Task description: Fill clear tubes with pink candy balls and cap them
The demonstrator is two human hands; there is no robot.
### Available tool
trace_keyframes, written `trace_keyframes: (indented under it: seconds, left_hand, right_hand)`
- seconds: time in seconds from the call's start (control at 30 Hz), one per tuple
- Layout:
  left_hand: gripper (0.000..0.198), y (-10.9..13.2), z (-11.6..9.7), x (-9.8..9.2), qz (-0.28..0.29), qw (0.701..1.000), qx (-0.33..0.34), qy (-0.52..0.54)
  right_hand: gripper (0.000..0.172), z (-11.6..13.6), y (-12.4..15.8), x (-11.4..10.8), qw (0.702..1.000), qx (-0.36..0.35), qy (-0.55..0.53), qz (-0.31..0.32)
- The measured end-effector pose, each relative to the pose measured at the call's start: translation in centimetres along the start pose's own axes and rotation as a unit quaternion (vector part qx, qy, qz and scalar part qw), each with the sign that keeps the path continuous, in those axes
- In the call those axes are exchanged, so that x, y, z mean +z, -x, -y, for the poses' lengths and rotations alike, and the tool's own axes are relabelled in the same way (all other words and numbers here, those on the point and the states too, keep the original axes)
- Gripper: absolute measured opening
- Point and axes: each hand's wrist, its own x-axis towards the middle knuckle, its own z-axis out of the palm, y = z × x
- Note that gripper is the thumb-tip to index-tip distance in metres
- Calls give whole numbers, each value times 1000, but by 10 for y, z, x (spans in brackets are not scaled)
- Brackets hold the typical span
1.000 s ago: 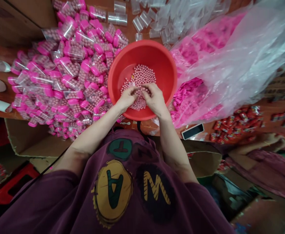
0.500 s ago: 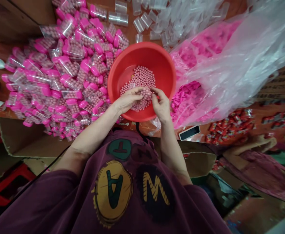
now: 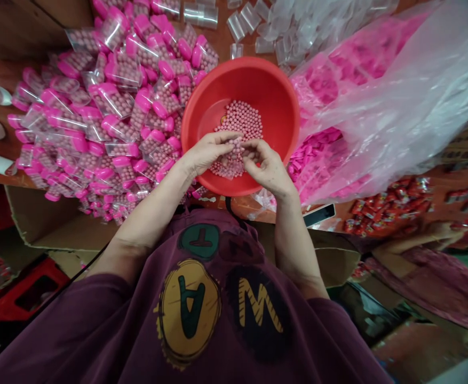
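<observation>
Pink beads (image 3: 244,120) lie heaped in a red plastic bowl (image 3: 285,96). Over the beads, my left hand (image 3: 208,154) is closed, its thumb and fingers pinching a small clear tube (image 3: 235,148) that shows pink beads in it. My right hand (image 3: 268,166) is at the tube's other side, its fingers curled and closed close to the tube end. Whatever the right fingertips grip, if anything, is hidden. Left of the bowl, a large pile of clear tubes with bright pink caps (image 3: 117,101) holds similar beads.
Clear tubes without caps (image 3: 244,24) lie beyond the bowl. A plastic bag of pink caps (image 3: 317,154) spreads on the right, near a phone-like device (image 3: 319,215) and red wrapped pieces (image 3: 389,205). Another person's arm (image 3: 418,240) is at far right. A cardboard box (image 3: 49,224) stands below the pile.
The view has shifted slightly, so the bowl and pile appear farther right and higher. My right hand has drawn back slightly from the tube, its fingers more curled; the left keeps its pinch.
</observation>
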Motion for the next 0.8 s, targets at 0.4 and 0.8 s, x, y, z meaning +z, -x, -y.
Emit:
trace_keyframes:
  seconds: [0.4,0.8]
  left_hand:
    - [31,3,0,-1,9,997,-36,64]
    - [29,-15,4,1,1,996,-42,81]
  right_hand:
    - [34,-19,-3,-4,991,19,-73,-113]
    - [24,-2,-23,-2,992,-49,91,-73]
